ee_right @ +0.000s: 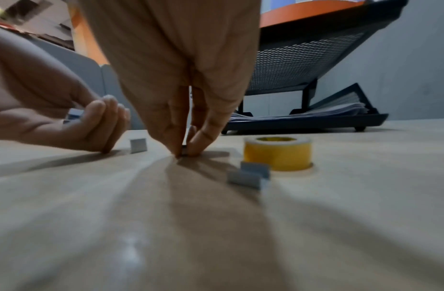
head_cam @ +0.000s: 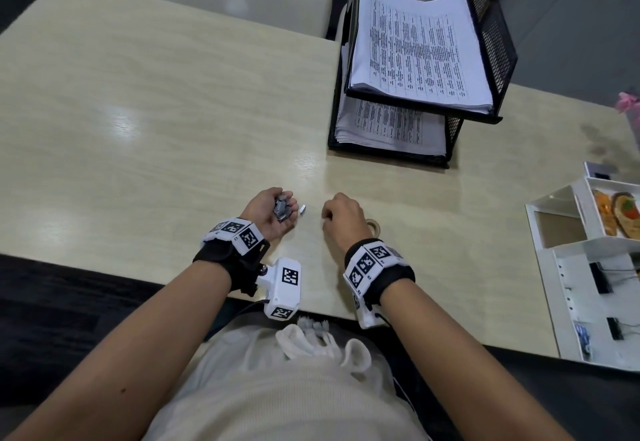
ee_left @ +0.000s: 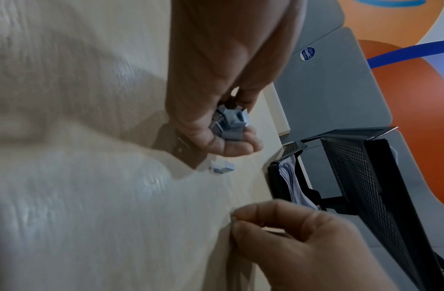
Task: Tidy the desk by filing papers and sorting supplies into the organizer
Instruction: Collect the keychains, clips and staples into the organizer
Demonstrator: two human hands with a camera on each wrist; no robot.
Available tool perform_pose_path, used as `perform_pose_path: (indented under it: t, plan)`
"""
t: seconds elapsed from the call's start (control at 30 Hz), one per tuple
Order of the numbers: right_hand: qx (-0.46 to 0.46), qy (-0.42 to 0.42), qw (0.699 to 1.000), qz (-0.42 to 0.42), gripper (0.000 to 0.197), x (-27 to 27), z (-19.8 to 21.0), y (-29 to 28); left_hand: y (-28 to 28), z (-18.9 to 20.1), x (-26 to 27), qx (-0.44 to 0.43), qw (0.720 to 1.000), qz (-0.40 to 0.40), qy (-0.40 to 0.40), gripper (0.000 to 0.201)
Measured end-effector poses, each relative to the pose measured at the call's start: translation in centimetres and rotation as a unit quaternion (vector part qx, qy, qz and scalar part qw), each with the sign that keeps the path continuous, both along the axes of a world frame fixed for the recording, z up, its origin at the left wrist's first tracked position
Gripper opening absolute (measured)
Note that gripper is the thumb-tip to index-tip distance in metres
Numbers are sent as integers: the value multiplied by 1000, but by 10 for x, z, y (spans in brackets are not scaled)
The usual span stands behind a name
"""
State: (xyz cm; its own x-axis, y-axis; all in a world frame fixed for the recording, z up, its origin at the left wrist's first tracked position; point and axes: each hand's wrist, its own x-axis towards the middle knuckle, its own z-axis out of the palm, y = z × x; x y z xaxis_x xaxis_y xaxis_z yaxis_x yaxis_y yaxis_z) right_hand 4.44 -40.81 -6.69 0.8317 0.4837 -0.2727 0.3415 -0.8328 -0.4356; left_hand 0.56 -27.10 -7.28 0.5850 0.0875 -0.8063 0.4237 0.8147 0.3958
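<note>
Grey staple strips, a bunch cupped in left hand (head_cam: 268,213), right hand (ee_right: 181,110) pinched one on desk (head_cam: 138,122), three more strips loose, one yellow tape roll (ee_right: 278,153)

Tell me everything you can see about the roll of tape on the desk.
The roll of tape is yellow on its outer side with a pale, whitish top edge and an open core. It lies flat on the light wood-look desk, hole facing up, just right of the right hand, apart from its fingers. A small grey staple strip sits beside it, nearer the wrist camera; whether they touch is unclear. From the head view the right wrist mostly hides it.
</note>
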Motion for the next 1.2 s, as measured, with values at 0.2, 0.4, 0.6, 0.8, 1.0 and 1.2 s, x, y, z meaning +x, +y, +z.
perform_pose_path:
  t: [0.2, 0.4, 0.6, 0.8, 1.0, 1.2]
  plan:
    - [154, 45, 978, -137, 15, 12, 28, -9, -14, 2, 5, 29, 999, -6, -26, 34]
    - [242, 99, 957, -124, 13, 7, 54, -14, -33, 6, 11, 10, 999, -46, -26, 35]
    - [55, 71, 995, -52, 18, -2, 25, -52, -25, 6, 9, 10, 998, -63, -6, 40]
    - [-76, 6, 995, 65, 25, -16, 16, -64, -17, 4, 1, 35, 998, -42, 0, 39]
    - [1, -10, 1000, 10, 18, -11, 20, -36, -11, 4, -16, 16, 999, 28, -19, 34]
    - [-22, -44, 992, 115, 26, -13, 11, 18, -2, -4, -30, 38, 995, 88, 4, 36]
